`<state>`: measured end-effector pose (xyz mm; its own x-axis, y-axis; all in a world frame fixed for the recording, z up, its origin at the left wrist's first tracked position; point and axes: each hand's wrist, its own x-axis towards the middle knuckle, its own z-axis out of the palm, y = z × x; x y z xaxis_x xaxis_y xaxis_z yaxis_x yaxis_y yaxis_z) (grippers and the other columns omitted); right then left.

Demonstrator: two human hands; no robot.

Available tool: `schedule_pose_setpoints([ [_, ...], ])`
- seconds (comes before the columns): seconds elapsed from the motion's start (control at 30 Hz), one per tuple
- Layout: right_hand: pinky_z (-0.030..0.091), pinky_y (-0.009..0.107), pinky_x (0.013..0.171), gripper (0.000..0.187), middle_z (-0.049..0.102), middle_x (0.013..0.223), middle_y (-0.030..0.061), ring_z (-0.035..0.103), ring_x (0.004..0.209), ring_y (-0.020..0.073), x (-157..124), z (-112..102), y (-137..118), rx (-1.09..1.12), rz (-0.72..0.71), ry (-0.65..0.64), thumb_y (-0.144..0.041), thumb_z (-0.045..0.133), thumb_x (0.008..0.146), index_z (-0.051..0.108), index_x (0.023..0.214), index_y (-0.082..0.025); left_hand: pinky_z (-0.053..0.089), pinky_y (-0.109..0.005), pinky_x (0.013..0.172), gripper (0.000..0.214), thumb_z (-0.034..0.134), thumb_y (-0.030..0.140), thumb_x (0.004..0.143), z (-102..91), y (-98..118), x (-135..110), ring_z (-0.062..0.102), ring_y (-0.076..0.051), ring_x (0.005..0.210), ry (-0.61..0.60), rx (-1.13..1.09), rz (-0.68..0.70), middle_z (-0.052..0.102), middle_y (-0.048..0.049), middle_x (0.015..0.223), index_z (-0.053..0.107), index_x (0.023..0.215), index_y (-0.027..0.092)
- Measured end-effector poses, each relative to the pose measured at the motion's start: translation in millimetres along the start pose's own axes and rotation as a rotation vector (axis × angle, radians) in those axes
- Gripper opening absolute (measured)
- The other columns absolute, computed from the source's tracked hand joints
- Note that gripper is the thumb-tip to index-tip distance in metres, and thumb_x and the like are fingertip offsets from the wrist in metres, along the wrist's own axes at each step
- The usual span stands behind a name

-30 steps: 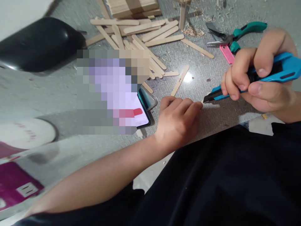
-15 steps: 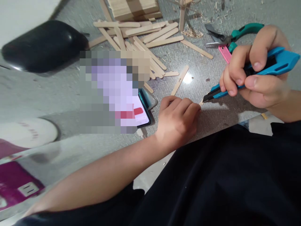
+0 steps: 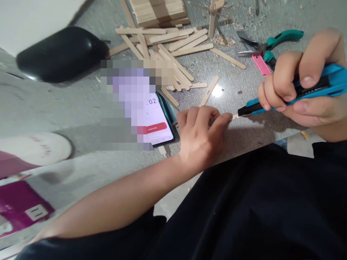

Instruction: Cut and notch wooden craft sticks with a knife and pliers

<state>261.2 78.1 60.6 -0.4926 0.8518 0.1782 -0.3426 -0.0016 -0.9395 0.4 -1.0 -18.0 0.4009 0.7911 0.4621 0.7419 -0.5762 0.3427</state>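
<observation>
My left hand (image 3: 202, 133) is closed on a thin wooden craft stick (image 3: 235, 117), pressing it against the table. Most of that stick is hidden under the fingers; a short pale end sticks out to the right. In my right hand (image 3: 303, 83) is a blue and black utility knife (image 3: 253, 107), its tip at the exposed end of the stick. Another craft stick (image 3: 210, 90) with a small notch lies just beyond my left hand. A phone (image 3: 162, 133) with a lit screen, partly pixelated, rests left of that hand.
Loose craft sticks (image 3: 187, 45) lie in a heap behind the phone, near a stack of sticks (image 3: 159, 12). Green-handled pliers (image 3: 284, 38) and a pink piece (image 3: 261, 65) are at the right. Wood shavings (image 3: 223, 40) litter the back. A black rounded object (image 3: 62, 54) sits at left.
My left-hand fingers have shifted, and more of the stick's end shows. My right hand and the knife have moved slightly to the right. The view has shifted a little.
</observation>
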Motion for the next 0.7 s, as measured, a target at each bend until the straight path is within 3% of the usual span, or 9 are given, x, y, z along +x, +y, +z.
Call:
schedule_pose_setpoints([
  [0.17, 0.06, 0.037, 0.067, 0.043, 0.064, 0.078, -0.0075, 0.055, 0.059, 0.0137, -1, 1, -2, 0.004, -0.003, 0.025, -0.027, 0.1, 0.093, 0.059, 0.085, -0.028, 0.046, -0.05, 0.085, 0.017, 0.075, 0.018, 0.103, -6.5, 5, -3, 0.068, -0.025, 0.082, -0.029, 0.009, 0.119, 0.08, -0.0048, 0.094, 0.075, 0.12, 0.023],
  [0.33, 0.059, 0.037, 0.069, 0.046, 0.064, 0.077, -0.0085, 0.054, 0.059, 0.0126, 2, 4, -4, 0.03, 0.083, 0.032, -0.031, 0.103, 0.091, 0.059, 0.082, -0.027, 0.05, -0.054, 0.089, 0.027, 0.077, 0.038, 0.109, -8.8, 11, -5, 0.077, -0.032, 0.097, -0.118, 0.072, 0.127, 0.087, -0.0134, 0.114, 0.075, 0.127, 0.018],
  [0.43, 0.06, 0.037, 0.071, 0.047, 0.063, 0.076, -0.0094, 0.055, 0.059, 0.0116, 4, 4, -7, 0.046, 0.116, 0.014, -0.028, 0.101, 0.091, 0.055, 0.079, -0.027, 0.054, -0.059, 0.101, 0.03, 0.072, 0.039, 0.112, -6.9, 11, -4, 0.08, -0.037, 0.121, -0.134, 0.037, 0.093, 0.087, -0.0186, 0.139, 0.071, 0.134, 0.02],
  [0.57, 0.059, 0.033, 0.069, 0.053, 0.059, 0.073, -0.0107, 0.054, 0.058, 0.0099, 6, 1, -14, -0.007, 0.123, 0.029, -0.006, 0.089, 0.084, 0.04, 0.077, -0.026, 0.055, -0.064, 0.116, 0.027, 0.073, 0.04, 0.112, -5.1, 9, -6, 0.077, -0.037, 0.142, -0.12, 0.005, 0.105, 0.082, -0.0184, 0.159, 0.069, 0.133, 0.026],
  [0.7, 0.058, 0.034, 0.066, 0.054, 0.06, 0.078, -0.0094, 0.055, 0.06, 0.0126, 7, 3, -16, 0.026, 0.059, 0.085, -0.027, 0.096, 0.088, 0.042, 0.087, -0.029, 0.05, -0.066, 0.13, 0.036, 0.078, 0.033, 0.109, -3.9, 10, -12, 0.075, -0.036, 0.149, -0.177, -0.043, 0.126, 0.079, -0.0113, 0.163, 0.069, 0.144, 0.034],
])
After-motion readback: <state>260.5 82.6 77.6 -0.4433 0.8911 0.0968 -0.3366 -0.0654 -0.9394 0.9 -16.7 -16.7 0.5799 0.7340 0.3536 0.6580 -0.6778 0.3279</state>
